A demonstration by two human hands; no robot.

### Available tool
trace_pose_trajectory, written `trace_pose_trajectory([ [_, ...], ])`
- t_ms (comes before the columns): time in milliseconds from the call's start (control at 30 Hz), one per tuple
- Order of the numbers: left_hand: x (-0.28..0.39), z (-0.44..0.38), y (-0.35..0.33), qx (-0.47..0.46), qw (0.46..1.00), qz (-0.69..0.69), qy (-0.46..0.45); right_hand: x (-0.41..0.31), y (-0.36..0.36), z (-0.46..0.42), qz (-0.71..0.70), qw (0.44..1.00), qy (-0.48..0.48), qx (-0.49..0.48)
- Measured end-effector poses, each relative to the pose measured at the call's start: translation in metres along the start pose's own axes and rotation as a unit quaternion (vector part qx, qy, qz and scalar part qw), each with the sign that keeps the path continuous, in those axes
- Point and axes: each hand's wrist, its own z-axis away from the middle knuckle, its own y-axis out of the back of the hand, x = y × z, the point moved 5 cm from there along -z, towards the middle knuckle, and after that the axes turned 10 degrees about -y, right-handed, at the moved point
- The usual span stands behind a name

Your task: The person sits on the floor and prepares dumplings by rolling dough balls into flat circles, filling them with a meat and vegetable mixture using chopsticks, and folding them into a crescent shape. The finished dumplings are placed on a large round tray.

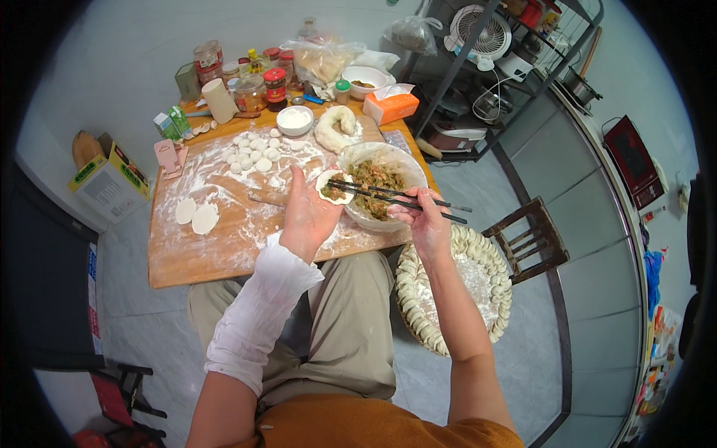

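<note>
On the fingers of my left hand (312,210) lies a round dough wrapper (334,187) with meat and vegetable filling on it. My right hand (427,219) grips a pair of dark chopsticks (400,200), whose tips touch that filling. Just beyond, a large white bowl (413,166) holds more of the filling (376,175). A wooden rolling pin (269,197) lies partly hidden behind my left hand. Flattened wrappers (205,219) rest on the floured wooden board (185,257), with small dough pieces (262,164) heaped farther back. A thick curved dough roll (334,130) lies near a small bowl of flour (294,120).
Right of my knees, a round tray (404,263) carries rings of folded dumplings (493,246), beside a wooden chair (535,241). Jars (275,89), a tissue pack (391,106) and a pink phone stand (170,158) line the table's back and left. A metal shelf (448,67) stands at the back right.
</note>
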Motion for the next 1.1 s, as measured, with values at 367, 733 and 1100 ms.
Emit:
trace_pose_trajectory([
  [367,-0.002,0.003,0.004,-0.036,0.999,0.006,0.016,-0.003,0.001,0.004,0.005,1.000,-0.004,-0.025],
  [733,-0.007,0.004,0.006,-0.022,1.000,0.022,0.002,0.004,0.010,0.007,-0.022,1.000,0.019,-0.001],
  [1100,-0.002,0.008,0.002,-0.013,1.000,0.009,-0.005,0.003,0.005,0.015,-0.044,0.998,0.031,-0.028],
])
